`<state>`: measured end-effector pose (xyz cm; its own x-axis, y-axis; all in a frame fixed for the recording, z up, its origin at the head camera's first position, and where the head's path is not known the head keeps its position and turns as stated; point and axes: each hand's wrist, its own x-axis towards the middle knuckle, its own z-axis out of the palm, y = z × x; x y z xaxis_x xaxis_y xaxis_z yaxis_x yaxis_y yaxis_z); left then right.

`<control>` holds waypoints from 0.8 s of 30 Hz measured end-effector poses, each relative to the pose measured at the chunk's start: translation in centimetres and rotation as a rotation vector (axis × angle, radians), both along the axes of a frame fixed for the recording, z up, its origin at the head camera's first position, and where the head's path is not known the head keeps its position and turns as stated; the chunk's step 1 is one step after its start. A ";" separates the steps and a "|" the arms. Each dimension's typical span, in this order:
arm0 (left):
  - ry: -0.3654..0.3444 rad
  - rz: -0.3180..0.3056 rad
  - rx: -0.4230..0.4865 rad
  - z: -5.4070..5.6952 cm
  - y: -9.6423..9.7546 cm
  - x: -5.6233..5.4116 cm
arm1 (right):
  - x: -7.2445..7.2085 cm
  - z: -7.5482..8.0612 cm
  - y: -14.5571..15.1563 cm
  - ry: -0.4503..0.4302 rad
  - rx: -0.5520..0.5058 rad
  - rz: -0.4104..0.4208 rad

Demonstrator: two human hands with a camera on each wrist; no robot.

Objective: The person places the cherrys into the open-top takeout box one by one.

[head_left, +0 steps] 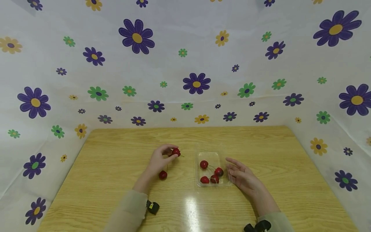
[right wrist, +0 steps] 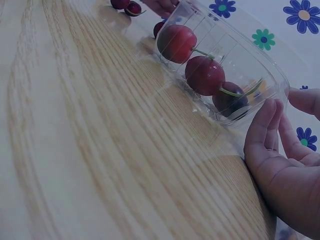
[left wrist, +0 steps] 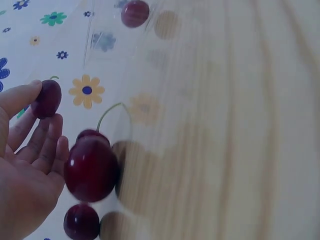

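flowered sheeting [head_left: 165, 64] rises beyond both grips and to either side of them, around a pale wood desk [head_left: 121, 141]. the left grip [head_left: 159, 160] has thumb and fingertips drawn in to one fruit's width, pinching the held cherry [head_left: 175, 152]; whether it is clear of the desk is hard to tell. nearer the wrist than that pinch lies a loose cherry [head_left: 163, 175], and the left wrist view shows more fruit just beside the fingers. to the right of the left grip sits a clear box [head_left: 208, 156] with several cherries [head_left: 204, 164] in it. the right grip [head_left: 244, 178] is beside the box's right side, fingers mostly extended, at or against the wall; i cannot tell how firmly they touch, if at all.

the held cherry should be light, firm under thin skin and slick enough to squirt out of a hard squeeze, and it could bruise; a soft pinch round its widest part looks best, as a stem might pull off. the box is probably light, bendy and easily nudged, so it is better steadied at rim or corner than squeezed mid-wall.

no brand or label is readable; the yellow patch on the left wrist device [head_left: 153, 207] is too small to read.
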<state>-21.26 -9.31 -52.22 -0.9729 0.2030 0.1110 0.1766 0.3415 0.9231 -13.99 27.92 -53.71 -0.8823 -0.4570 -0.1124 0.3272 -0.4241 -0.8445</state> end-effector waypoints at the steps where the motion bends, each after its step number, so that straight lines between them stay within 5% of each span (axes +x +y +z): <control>1: 0.011 -0.011 0.005 0.0 0.2 0.1 | 0.0 0.0 0.0 0.000 0.000 0.001; 10: 0.083 -0.075 0.040 -0.2 2.0 0.7 | -0.1 0.0 0.0 0.018 -0.023 0.018; 24: 0.101 -0.126 0.051 0.1 4.5 1.5 | -0.1 -0.1 0.0 0.010 -0.003 0.007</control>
<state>-19.74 -4.84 -52.12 -0.9235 0.3140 0.2202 0.3077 0.2640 0.9141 -14.04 27.88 -53.81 -0.8802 -0.4634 -0.1026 0.3220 -0.4243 -0.8464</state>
